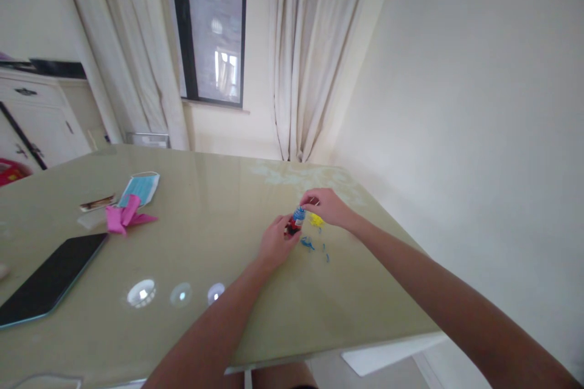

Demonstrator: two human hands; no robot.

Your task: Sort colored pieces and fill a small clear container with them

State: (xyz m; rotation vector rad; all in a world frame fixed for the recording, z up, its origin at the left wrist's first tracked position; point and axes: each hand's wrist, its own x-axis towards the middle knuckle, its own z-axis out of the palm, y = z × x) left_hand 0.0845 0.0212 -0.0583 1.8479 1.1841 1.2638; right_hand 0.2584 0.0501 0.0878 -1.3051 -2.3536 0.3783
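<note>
My left hand (pixel 275 242) is wrapped around a small bottle (pixel 292 226) with dark and red colours low down and blue at its top. The bottle leans slightly to the right, and my fingers cover part of it. Just above its mouth, my right hand (pixel 329 205) has thumb and fingers pinched together; what they hold, if anything, is too small to name. Close by on the table lie a little heap of blue clip-like pieces (pixel 307 243), a couple of loose ones, and a yellow heap (pixel 316 219) partly under my right hand.
On the left of the glossy table (pixel 210 206) lie a black tablet-like slab (pixel 55 276), a pink folded piece (pixel 128 217), a blue face mask (pixel 140 188) and a small brown-and-white strip (pixel 97 203). A white wall (pixel 479 103) borders the right; curtains (pixel 310 42) hang behind.
</note>
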